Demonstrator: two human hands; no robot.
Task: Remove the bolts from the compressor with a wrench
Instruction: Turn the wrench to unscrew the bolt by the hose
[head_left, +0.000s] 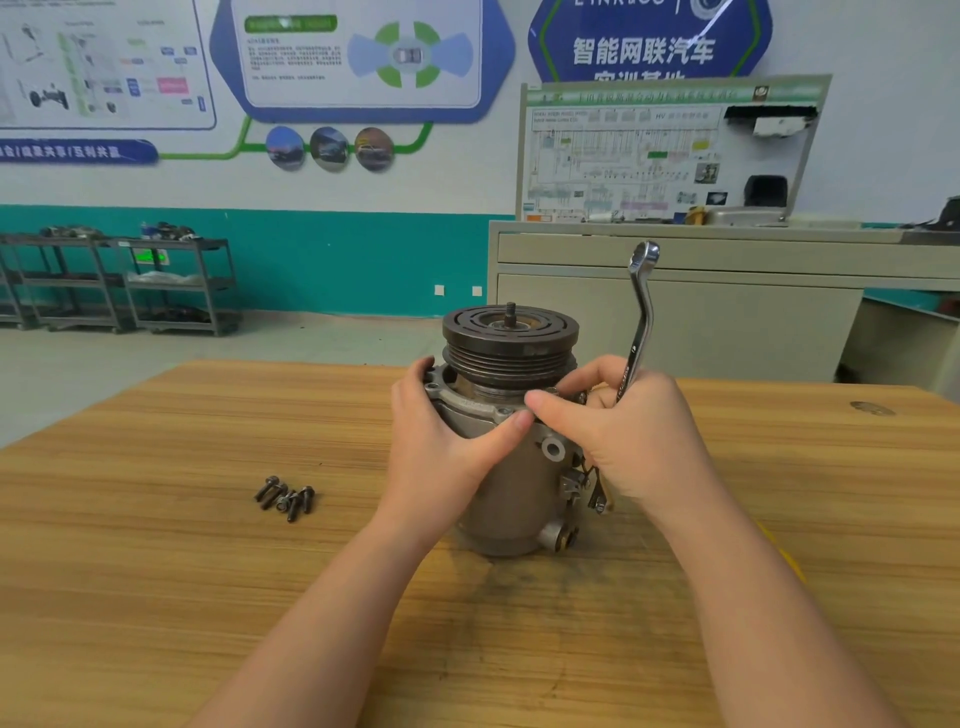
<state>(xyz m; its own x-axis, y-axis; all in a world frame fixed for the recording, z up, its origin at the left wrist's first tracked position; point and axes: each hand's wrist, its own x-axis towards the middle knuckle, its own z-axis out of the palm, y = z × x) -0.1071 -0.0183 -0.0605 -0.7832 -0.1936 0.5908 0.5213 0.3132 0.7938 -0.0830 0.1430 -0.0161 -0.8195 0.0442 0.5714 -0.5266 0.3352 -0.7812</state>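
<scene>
A grey metal compressor (514, 488) stands upright on the wooden table (156, 571), its dark grooved pulley (510, 338) on top. My left hand (441, 436) grips the left side of its upper flange, thumb across the front rim. My right hand (634, 441) is against the flange's right side and holds a chrome ring wrench (640, 317), whose free end points up. The thumb and forefinger reach onto the flange; what they touch there is hidden. Several loose dark bolts (285, 498) lie in a small heap on the table to the left.
A grey cabinet (675, 312) with a wiring-diagram board stands behind the table at right. Metal shelf carts (171, 280) line the far left wall. A dark stain marks the wood in front of the compressor.
</scene>
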